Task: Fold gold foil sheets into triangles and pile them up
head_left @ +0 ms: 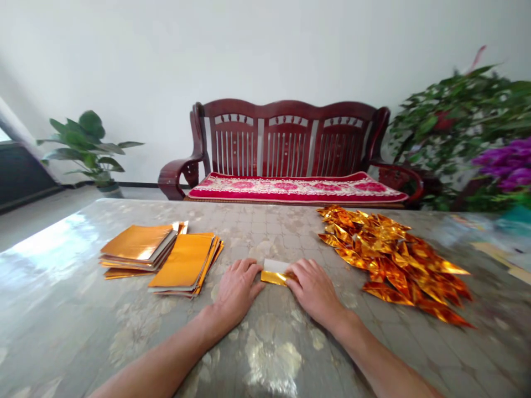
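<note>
A small sheet of gold foil paper (274, 276) lies on the table between my hands, its near edge folded up so that a gold strip shows in front of the pale inner side. My left hand (238, 284) grips the sheet's left end with thumb and fingers. At the right end, my right hand (313, 284) pinches the same paper, its fingers curled over the edge. To the left are two stacks of flat foil sheets, a farther stack (136, 243) and a nearer stack (182, 262). A heap of folded gold foil pieces (385, 254) spreads on the right.
The table (124, 342) has a patterned, shiny cover. Clear plastic and pale card (493, 254) lie at its right edge. Behind stands a dark red wooden bench (286, 138) with a red patterned cushion (298, 188). Plants (87, 141) stand on both sides.
</note>
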Demonstrator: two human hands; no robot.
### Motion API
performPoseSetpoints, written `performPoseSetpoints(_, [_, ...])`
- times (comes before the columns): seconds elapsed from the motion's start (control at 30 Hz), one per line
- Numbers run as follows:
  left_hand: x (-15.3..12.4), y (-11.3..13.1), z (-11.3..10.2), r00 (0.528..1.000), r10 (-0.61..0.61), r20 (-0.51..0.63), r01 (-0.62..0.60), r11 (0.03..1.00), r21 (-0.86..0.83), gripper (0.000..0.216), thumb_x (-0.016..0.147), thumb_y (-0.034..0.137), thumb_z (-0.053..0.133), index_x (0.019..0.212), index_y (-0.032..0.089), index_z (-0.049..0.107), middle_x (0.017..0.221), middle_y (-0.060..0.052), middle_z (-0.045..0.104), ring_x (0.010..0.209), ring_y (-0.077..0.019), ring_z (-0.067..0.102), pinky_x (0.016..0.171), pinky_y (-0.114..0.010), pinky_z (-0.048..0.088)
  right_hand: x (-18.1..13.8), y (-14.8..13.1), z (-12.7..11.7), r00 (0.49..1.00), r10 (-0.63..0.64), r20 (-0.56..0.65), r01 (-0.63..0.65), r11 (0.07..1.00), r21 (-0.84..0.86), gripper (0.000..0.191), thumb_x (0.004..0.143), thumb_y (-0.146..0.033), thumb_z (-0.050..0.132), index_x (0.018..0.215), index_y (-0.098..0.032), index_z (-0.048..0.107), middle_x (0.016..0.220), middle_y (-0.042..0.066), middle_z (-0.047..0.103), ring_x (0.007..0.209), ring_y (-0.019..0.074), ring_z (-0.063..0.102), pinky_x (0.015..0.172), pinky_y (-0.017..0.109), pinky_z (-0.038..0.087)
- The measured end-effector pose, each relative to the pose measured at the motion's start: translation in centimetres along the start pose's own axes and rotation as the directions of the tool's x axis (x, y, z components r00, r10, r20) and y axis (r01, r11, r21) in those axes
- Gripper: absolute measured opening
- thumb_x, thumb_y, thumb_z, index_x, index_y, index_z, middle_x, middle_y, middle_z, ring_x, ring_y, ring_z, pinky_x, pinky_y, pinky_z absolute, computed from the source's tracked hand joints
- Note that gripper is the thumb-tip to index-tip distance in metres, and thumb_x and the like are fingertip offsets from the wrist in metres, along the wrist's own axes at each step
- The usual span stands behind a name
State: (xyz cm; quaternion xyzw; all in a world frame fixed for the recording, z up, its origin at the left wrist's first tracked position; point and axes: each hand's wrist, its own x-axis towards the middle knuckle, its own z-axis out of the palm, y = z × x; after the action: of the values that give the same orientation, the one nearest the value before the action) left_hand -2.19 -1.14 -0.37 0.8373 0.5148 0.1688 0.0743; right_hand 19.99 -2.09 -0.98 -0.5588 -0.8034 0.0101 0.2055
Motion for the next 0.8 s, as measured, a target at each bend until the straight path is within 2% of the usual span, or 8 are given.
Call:
performPoseSetpoints(0.23, [0.8,0.4,0.3,0.994,-0.105,-0.027,0.104,0.994,-0.043,0.021,0.087,0.031,0.067,0.105,0.022,0.063,0.111,-0.005,0.061,0.108,-0.0231,0.056,0.094,-0.038,0.046,0.0,0.1,0.0,1.000,0.004,-0.011,-0.003,1.000,0.022,0.003,0.091,-0.021,0.061,0.091,-0.023,0.063,0.096,0.004,0.062,0.095,0.0221,0.053,0.081,0.032,0.041])
performPoseSetpoints(0.47, [1.1,-0.1,0.5,0.995,-0.087,-0.039,0.083,0.993,-0.088,0.018,0.085,0.030,0.067,0.102,0.022,0.065,0.112,-0.004,0.059,0.109,-0.0225,0.054,0.097,-0.037,0.045,-0.1,0.1,-0.1,1.000,-0.007,-0.012,0.008,0.997,0.081,0.007,0.089,-0.016,0.060,0.088,-0.022,0.059,0.093,0.003,0.063,0.093,0.0224,0.054,0.080,0.033,0.041])
performPoseSetpoints(0.57, [1.2,-0.3,0.7,0.996,-0.070,-0.053,0.063,0.990,-0.127,0.012,0.084,0.028,0.069,0.093,0.022,0.068,0.110,-0.004,0.061,0.106,-0.0219,0.055,0.096,-0.036,0.046,-0.1,0.1,0.0,1.000,-0.012,-0.013,0.013,0.995,0.104,0.010,0.089,-0.014,0.059,0.095,-0.022,0.060,0.096,0.004,0.063,0.095,0.0227,0.053,0.082,0.033,0.041])
performPoseSetpoints(0.63, [1.3,-0.4,0.8,0.996,-0.061,-0.065,0.050,0.987,-0.151,0.007,0.083,0.026,0.070,0.088,0.021,0.069,0.108,-0.003,0.062,0.104,-0.0216,0.056,0.095,-0.035,0.046,-0.2,0.0,0.1,1.000,-0.026,-0.010,0.027,0.995,0.093,0.013,0.090,-0.014,0.058,0.099,-0.023,0.061,0.099,0.004,0.063,0.096,0.0228,0.053,0.083,0.033,0.041])
performPoseSetpoints(0.8, [1.3,-0.3,0.6,0.996,-0.063,-0.066,0.050,0.982,-0.182,0.007,0.085,0.028,0.069,0.082,0.021,0.071,0.103,-0.003,0.063,0.100,-0.0211,0.056,0.092,-0.035,0.045,-0.2,-0.1,0.3,0.999,-0.034,0.001,0.034,0.999,0.001,0.010,0.095,-0.018,0.054,0.091,-0.022,0.063,0.094,0.004,0.063,0.091,0.0218,0.053,0.080,0.032,0.039])
